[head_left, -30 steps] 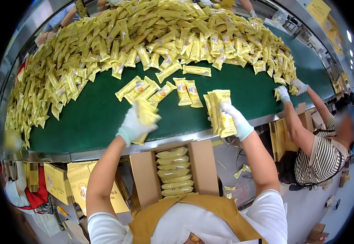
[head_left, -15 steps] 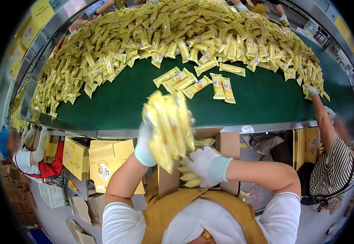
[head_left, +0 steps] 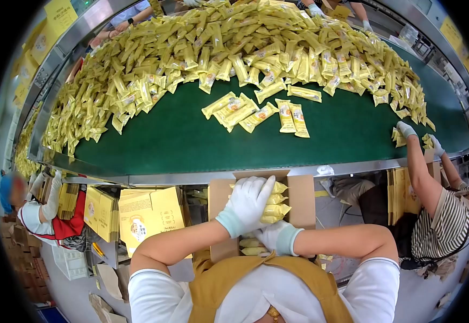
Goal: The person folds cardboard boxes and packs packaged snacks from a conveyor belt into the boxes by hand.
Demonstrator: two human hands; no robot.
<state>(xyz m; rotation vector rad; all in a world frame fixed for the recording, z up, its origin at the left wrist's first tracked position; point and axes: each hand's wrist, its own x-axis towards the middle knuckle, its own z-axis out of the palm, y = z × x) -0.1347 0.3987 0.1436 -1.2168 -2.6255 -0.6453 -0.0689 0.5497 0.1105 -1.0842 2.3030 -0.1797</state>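
Note:
My gloved left hand (head_left: 247,203) is at the open cardboard box (head_left: 302,202) in front of me, its fingers wrapped over yellow packets (head_left: 276,203) whose ends show on its right. Just below it, my gloved right hand (head_left: 274,237) reaches inside the box; its fingers are hidden under the left hand and packets. More packets (head_left: 252,246) lie in the lower part of the box. Beyond, several loose packets (head_left: 237,111) lie on the green belt (head_left: 180,140) in front of a large curved heap of packets (head_left: 229,46).
Flat printed cartons (head_left: 148,215) stand left of the box. At the right, a person in a striped top (head_left: 439,231) handles packets on the belt. Another person in a red apron (head_left: 67,220) is at the left. The metal belt edge (head_left: 191,176) runs above the box.
My left hand has carried its packets down from above the belt edge to the box. The right hand has shifted slightly lower within the box. The coworker's hands at the right have moved.

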